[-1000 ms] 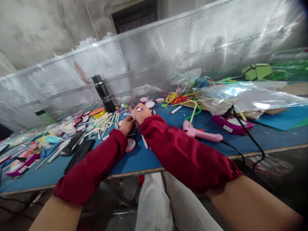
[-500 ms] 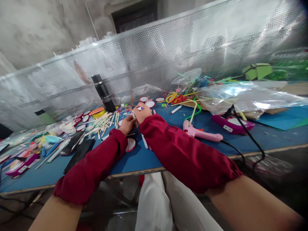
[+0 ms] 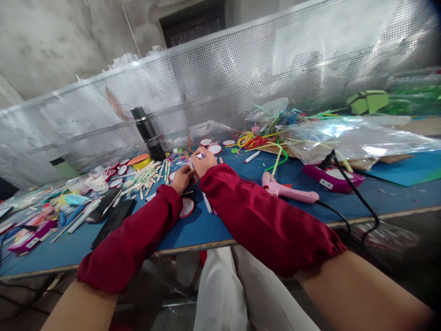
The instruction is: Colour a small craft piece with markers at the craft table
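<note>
My right hand (image 3: 206, 161) is closed around a marker pen (image 3: 200, 156) with a white barrel and a purple end. Right against it, my left hand (image 3: 183, 178) has its fingers pinched together on something small and pale that is mostly hidden. The pen's tip is out of sight between the two hands. Just below them lies a round white disc with a red rim (image 3: 186, 208). A white pen (image 3: 207, 203) rests beside my right sleeve. More red-rimmed white discs (image 3: 214, 149) sit behind my hands.
A pink glue gun (image 3: 289, 191) and a purple power socket (image 3: 332, 178) with cables are on the right. A black bottle (image 3: 149, 134) stands at the back, near printed sticks (image 3: 146, 177). A phone (image 3: 105, 204) lies left. Clear plastic (image 3: 358, 138) covers the back right.
</note>
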The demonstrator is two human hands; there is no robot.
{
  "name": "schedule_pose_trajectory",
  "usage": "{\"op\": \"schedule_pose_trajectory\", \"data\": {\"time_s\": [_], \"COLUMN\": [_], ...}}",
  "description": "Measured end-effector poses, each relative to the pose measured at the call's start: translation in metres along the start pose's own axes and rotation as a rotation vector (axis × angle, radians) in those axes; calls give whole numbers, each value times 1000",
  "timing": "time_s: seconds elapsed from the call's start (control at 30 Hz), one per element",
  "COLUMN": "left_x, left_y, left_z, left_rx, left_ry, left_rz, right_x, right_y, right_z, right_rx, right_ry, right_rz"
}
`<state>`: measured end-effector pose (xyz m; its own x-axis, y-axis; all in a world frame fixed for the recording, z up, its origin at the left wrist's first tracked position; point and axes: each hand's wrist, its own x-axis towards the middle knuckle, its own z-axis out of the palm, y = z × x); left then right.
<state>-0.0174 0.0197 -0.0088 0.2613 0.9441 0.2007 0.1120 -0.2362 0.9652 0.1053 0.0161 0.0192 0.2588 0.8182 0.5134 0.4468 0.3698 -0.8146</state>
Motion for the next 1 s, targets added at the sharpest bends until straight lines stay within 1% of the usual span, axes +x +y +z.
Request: {"op": "schedule_pose_trajectory", "data": {"time_s": [0.27,0.57,1.0], "left_x": [1,1,0], "left_y": [1,-2,2], "left_z": [1,0,1], "left_rx": [21,1,1], "left_ry": [4,4,-7], "left_rz": [-6,-9,-8], "right_x": [-1,-2,-1], "right_y": [-1,-1,-1], "right_z": [-1,0,-1], "right_rx": [-15,-2,-1], "right_ry": [-17,-4,-23], "right_rz": [3,-11,12]}}
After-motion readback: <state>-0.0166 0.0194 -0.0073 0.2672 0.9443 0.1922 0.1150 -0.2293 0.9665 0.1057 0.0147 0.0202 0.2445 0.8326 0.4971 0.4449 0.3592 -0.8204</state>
